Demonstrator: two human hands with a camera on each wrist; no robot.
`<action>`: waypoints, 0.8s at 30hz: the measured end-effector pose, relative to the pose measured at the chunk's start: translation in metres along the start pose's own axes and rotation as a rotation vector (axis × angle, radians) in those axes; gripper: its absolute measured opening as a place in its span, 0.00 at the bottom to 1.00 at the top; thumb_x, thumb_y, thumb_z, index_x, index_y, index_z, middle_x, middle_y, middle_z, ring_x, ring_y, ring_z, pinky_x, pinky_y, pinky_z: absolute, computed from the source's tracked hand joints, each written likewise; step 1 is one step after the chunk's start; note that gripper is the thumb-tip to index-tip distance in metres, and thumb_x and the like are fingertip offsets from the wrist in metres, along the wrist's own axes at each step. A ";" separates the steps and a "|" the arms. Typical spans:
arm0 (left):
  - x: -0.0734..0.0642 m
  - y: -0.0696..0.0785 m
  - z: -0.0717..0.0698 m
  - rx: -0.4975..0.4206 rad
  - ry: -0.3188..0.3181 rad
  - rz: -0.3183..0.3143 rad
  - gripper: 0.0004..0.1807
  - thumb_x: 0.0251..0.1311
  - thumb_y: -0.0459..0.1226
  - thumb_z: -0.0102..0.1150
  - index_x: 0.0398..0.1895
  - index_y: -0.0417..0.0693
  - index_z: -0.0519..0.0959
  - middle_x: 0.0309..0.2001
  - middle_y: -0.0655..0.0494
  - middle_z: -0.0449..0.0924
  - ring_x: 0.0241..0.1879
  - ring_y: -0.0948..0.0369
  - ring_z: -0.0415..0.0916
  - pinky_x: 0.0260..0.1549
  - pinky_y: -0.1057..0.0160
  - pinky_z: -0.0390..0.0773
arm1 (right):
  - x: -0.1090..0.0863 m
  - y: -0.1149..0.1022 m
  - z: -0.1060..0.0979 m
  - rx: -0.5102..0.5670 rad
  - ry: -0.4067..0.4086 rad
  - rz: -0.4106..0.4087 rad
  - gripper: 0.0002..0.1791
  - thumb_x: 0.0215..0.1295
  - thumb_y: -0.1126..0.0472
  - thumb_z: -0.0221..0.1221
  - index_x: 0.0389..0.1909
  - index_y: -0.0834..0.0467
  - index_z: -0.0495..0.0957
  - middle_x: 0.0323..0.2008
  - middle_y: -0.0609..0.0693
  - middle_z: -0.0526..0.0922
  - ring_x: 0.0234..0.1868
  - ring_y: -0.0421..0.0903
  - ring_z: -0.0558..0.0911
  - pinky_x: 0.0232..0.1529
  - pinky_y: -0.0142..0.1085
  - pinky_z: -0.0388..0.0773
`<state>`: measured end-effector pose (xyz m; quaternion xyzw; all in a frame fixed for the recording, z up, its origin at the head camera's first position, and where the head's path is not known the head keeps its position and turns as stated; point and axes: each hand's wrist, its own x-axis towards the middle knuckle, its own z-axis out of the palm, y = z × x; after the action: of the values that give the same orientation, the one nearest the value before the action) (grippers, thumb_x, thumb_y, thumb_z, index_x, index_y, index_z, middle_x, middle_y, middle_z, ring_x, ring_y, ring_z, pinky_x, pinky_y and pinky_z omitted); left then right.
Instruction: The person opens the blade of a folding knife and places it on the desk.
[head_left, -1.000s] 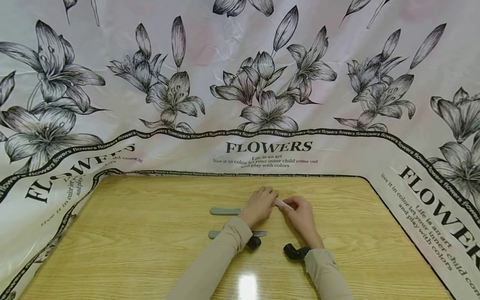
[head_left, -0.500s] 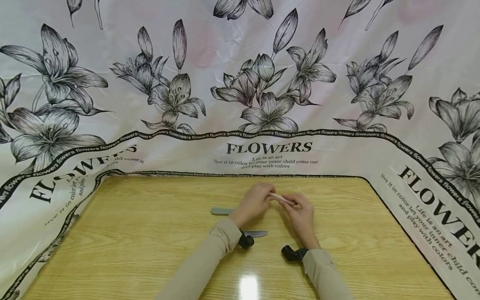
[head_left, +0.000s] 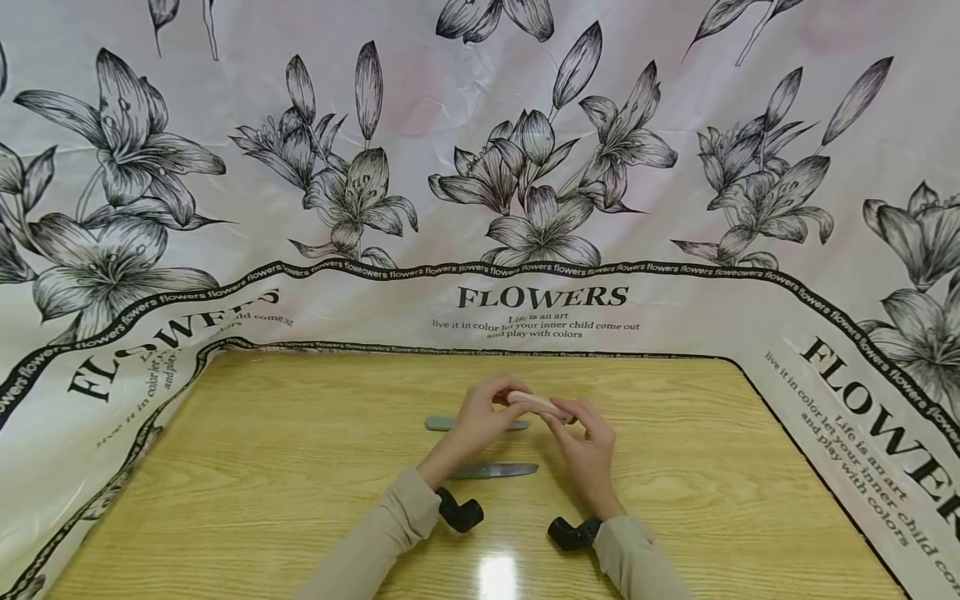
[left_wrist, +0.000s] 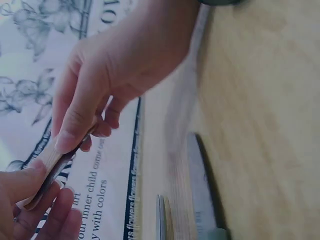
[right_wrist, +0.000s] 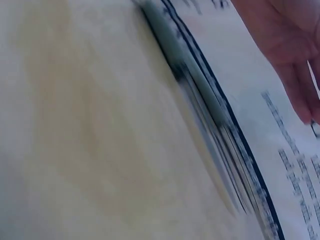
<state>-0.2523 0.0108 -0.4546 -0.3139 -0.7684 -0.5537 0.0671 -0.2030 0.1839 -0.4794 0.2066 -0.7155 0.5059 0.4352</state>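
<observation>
A pale pink folding knife (head_left: 538, 404), folded flat, is held above the table between both hands. My left hand (head_left: 478, 415) pinches its left end between thumb and fingers. At the other end, my right hand (head_left: 588, 446) grips it with thumb and fingertips. From the left wrist view, the knife (left_wrist: 51, 155) shows a dark strip along its long edge. Two green-handled knives lie on the table, blades toward the right: the far knife (head_left: 438, 423) is partly behind my left hand, and the near knife (head_left: 510, 470) is partly covered by my left wrist.
The wood-grain table (head_left: 262, 467) is bordered at the back and sides by a flower-printed cloth (head_left: 540, 333). Black wrist devices, one at the left cuff (head_left: 459, 510) and one at the right (head_left: 573, 533), stick out toward the middle.
Both hands have shifted left and slightly closer. The left hand has moved its grip to the knife's end, so more of the pink handle shows. The green-handled knives stay put.
</observation>
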 end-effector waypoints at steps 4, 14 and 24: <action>-0.017 0.003 -0.009 -0.141 0.002 -0.050 0.11 0.64 0.38 0.66 0.47 0.42 0.83 0.41 0.54 0.83 0.38 0.62 0.79 0.38 0.65 0.82 | -0.010 -0.014 0.007 0.056 -0.009 -0.062 0.19 0.42 0.88 0.66 0.38 0.73 0.83 0.28 0.62 0.82 0.28 0.46 0.75 0.30 0.33 0.72; -0.065 0.013 -0.034 -0.392 -0.118 -0.096 0.15 0.65 0.31 0.63 0.54 0.38 0.80 0.49 0.44 0.80 0.44 0.59 0.81 0.44 0.62 0.83 | -0.043 -0.036 0.015 0.315 -0.121 0.027 0.18 0.51 0.89 0.61 0.42 0.73 0.81 0.32 0.60 0.83 0.35 0.40 0.81 0.38 0.25 0.79; -0.110 0.010 -0.044 -0.588 -0.144 -0.102 0.18 0.64 0.28 0.62 0.53 0.23 0.74 0.47 0.44 0.81 0.42 0.60 0.83 0.44 0.61 0.84 | -0.071 -0.052 0.019 0.362 -0.251 -0.012 0.17 0.55 0.84 0.62 0.45 0.69 0.81 0.38 0.60 0.85 0.36 0.43 0.82 0.37 0.27 0.80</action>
<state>-0.1700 -0.0719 -0.4798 -0.3193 -0.5927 -0.7313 -0.1090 -0.1345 0.1359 -0.5121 0.3470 -0.6603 0.5939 0.3014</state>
